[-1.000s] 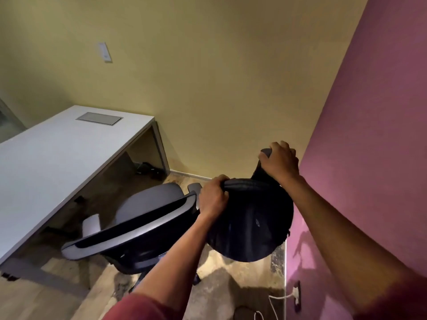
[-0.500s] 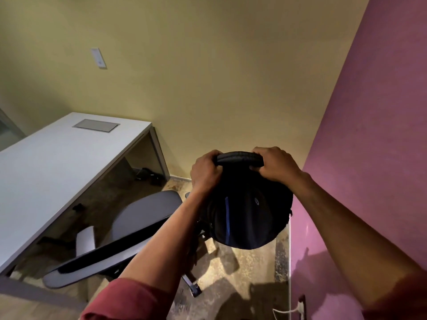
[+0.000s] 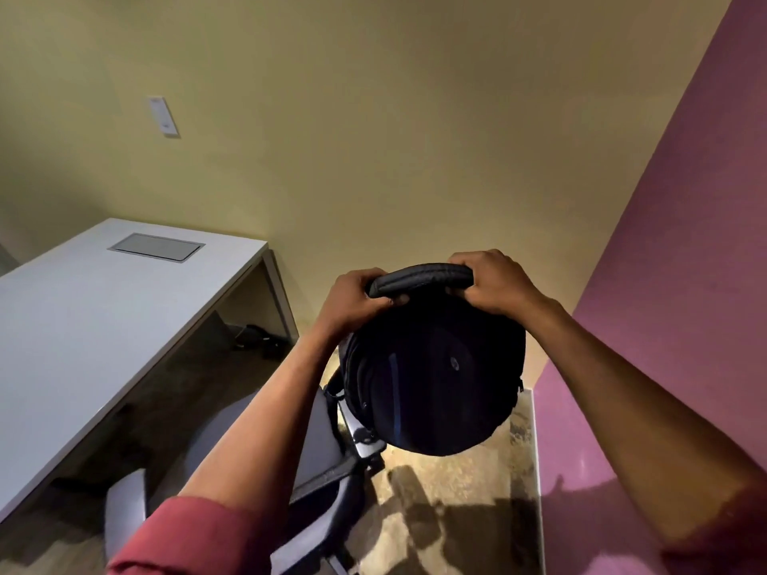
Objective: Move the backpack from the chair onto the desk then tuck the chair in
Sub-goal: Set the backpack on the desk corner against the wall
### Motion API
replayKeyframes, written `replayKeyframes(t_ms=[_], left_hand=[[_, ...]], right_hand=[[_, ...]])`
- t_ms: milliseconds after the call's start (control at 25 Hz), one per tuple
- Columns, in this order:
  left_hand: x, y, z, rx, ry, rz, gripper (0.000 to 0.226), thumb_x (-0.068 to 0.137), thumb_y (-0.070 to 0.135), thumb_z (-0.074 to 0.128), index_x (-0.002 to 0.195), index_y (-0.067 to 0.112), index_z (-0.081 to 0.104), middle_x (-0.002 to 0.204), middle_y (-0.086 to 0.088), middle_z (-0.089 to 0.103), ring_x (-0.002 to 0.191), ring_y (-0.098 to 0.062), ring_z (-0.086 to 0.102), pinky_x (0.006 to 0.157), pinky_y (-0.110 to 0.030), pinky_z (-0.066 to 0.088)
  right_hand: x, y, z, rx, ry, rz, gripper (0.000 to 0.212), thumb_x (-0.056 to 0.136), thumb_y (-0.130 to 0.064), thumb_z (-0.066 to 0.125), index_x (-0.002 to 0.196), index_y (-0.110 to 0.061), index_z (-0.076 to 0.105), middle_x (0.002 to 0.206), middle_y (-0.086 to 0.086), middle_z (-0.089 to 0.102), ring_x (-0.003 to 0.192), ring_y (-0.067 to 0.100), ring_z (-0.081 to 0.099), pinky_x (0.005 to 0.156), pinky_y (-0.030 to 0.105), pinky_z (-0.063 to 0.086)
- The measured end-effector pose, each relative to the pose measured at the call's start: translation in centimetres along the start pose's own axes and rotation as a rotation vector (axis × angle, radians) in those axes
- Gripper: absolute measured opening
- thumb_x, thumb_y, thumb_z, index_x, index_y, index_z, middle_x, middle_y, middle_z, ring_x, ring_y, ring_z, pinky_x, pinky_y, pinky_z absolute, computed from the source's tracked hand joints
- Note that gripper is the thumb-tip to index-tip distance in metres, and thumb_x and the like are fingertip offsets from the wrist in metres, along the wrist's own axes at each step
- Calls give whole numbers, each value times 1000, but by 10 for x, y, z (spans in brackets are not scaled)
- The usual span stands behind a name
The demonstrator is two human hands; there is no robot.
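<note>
A black backpack [image 3: 431, 375] hangs in the air in front of me, held by its padded top handle. My left hand [image 3: 352, 300] grips the handle's left end and my right hand [image 3: 494, 280] grips its right end. The grey office chair [image 3: 232, 441] stands below and to the left, partly hidden by my left arm, its seat bare. The white desk [image 3: 95, 309] lies to the left of the chair, with a grey cable hatch [image 3: 155, 247] near its far edge.
A pink wall [image 3: 672, 284] runs close along the right side. A beige wall lies ahead with a white switch plate [image 3: 163, 117]. Dark cables [image 3: 257, 338] lie on the floor under the desk's far end.
The backpack has risen off the chair side and up in front of me. My right hand shifted onto the top handle. The view tilted upward.
</note>
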State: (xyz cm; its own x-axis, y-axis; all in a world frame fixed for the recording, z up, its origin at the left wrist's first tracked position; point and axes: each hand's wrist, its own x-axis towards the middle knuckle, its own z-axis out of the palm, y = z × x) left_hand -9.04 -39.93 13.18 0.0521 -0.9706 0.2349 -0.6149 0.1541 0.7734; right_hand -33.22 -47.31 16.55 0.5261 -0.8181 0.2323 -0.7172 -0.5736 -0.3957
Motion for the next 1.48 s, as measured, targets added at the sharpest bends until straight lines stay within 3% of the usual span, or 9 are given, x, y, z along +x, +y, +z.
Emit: replayKeyframes(t_ms=[160, 400, 520, 800, 1080, 1320, 1480], left_hand=[[34, -24, -8, 52, 54, 8, 29, 70, 48, 76, 82, 22, 73, 69, 0, 70, 74, -20, 69, 63, -41, 49], [78, -54, -13, 30, 21, -31, 29, 70, 34, 88, 83, 13, 73, 73, -10, 71, 70, -17, 65, 62, -39, 48], [100, -65, -10, 54, 24, -77, 32, 72, 32, 88, 88, 8, 74, 78, -13, 72, 78, -27, 69, 65, -40, 50], [161, -80, -3, 64, 105, -197, 27, 74, 27, 87, 89, 9, 74, 81, -14, 73, 75, -16, 66, 66, -33, 47], [199, -86, -6, 99, 286, -286, 30, 72, 37, 85, 93, 17, 74, 83, -3, 74, 84, -20, 70, 75, -43, 53], [214, -110, -29, 135, 452, -287, 26, 70, 59, 76, 86, 42, 66, 77, 20, 68, 72, 4, 61, 64, -19, 41], [222, -140, -57, 198, 497, -316, 23, 70, 63, 74, 84, 47, 65, 77, 22, 68, 70, 7, 60, 61, -19, 43]], right_hand=[[45, 5, 9, -38, -28, -21, 16, 75, -33, 71, 85, -33, 59, 75, -9, 63, 72, 21, 58, 59, 31, 37], [106, 29, 18, 38, -159, -115, 16, 76, -24, 76, 82, -28, 62, 68, -9, 62, 66, 14, 58, 62, 37, 47], [141, 47, 30, 95, -218, -153, 17, 76, -21, 78, 84, -28, 65, 72, -8, 65, 67, 12, 60, 64, 37, 49], [237, 94, 51, 151, -342, -319, 19, 76, -21, 76, 88, -30, 65, 76, -8, 68, 72, 11, 64, 67, 38, 52], [324, 100, 52, 156, -403, -495, 19, 78, -22, 75, 92, -31, 65, 78, -10, 67, 73, 10, 62, 69, 38, 51], [391, 65, 67, 176, -377, -660, 29, 77, -3, 61, 94, -26, 67, 79, -5, 67, 74, 17, 62, 70, 37, 49], [438, 36, 94, 194, -418, -725, 34, 74, 0, 59, 93, -27, 67, 79, -4, 67, 76, 17, 63, 71, 36, 48]])
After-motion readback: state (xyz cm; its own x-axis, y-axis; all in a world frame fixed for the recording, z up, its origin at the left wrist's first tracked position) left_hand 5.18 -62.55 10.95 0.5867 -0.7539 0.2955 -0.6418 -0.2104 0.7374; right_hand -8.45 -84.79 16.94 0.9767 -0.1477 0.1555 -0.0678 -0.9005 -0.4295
